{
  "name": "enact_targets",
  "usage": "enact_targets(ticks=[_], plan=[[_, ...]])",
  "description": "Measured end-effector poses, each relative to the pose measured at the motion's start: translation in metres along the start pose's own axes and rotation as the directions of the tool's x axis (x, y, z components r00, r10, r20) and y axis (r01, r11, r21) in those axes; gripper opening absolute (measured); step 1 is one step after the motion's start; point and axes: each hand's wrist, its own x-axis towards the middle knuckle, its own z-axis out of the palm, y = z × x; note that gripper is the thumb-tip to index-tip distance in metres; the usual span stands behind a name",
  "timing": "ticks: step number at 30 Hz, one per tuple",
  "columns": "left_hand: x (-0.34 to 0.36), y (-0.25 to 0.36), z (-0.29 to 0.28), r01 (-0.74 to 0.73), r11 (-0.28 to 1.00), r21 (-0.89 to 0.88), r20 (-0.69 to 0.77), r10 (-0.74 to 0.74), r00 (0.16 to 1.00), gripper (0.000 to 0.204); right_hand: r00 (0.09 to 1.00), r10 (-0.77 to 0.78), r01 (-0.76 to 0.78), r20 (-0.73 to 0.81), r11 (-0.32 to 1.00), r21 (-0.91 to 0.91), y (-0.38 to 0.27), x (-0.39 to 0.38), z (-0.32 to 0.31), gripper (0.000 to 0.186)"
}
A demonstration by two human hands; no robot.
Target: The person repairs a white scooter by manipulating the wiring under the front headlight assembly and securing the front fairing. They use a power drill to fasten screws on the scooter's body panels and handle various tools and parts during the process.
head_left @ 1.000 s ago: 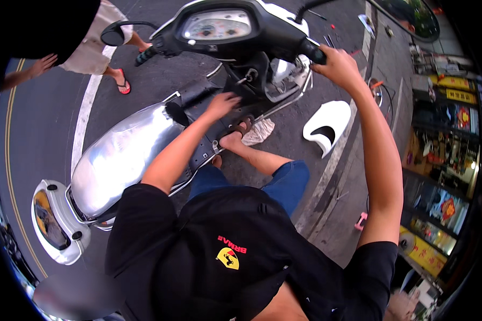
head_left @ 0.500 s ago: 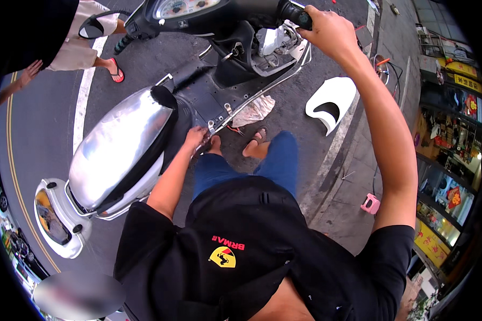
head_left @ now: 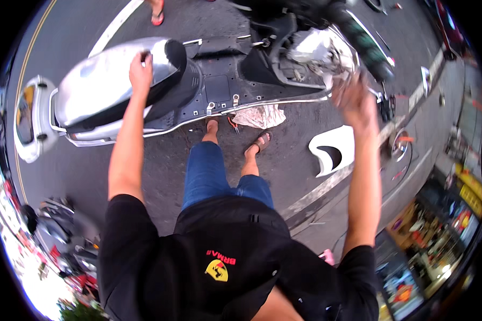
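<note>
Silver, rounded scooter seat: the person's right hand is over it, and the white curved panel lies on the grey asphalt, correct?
Wrong hand: the head view shows the person's left hand over the silver, rounded scooter seat. The white curved panel does lie on the grey asphalt.

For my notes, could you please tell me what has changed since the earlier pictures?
The right hand has let go of the handlebar grip and is blurred below it. The left hand moved from the edge of the floorboard to over the silver seat, contact unclear. The right foot came off the floorboard onto the road. The white panel and cloth still lie there.
</note>
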Motion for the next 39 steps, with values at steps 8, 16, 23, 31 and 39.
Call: enact_targets(ticks=[8,16,23,31,39], plan=[[0.039,-0.010,0.058,0.017,0.899,0.438,-0.221,0.089,0.971,0.021,0.749,0.620,-0.663,-0.236,0.689,-0.294,0.258,0.072,-0.102,0.040],[0.038,-0.006,0.053,-0.052,0.957,0.287,-0.188,0.110,0.976,0.015,0.963,-0.124,-0.137,-0.238,0.533,-0.835,0.357,0.397,-0.055,0.033],[0.043,-0.011,0.055,-0.166,0.967,0.195,-0.131,0.193,0.972,0.018,0.788,-0.189,-0.371,-0.586,0.614,-0.696,0.379,0.578,-0.064,0.064],[0.033,-0.027,0.055,-0.195,0.936,0.294,-0.151,0.247,0.957,0.020,0.839,0.407,-0.482,-0.361,0.864,-0.147,0.399,0.602,-0.079,0.042],[0.039,-0.006,0.060,-0.125,0.968,0.219,-0.275,0.185,0.943,0.014,0.945,-0.260,0.211,-0.196,0.948,-0.239,0.399,0.421,-0.054,0.030]])
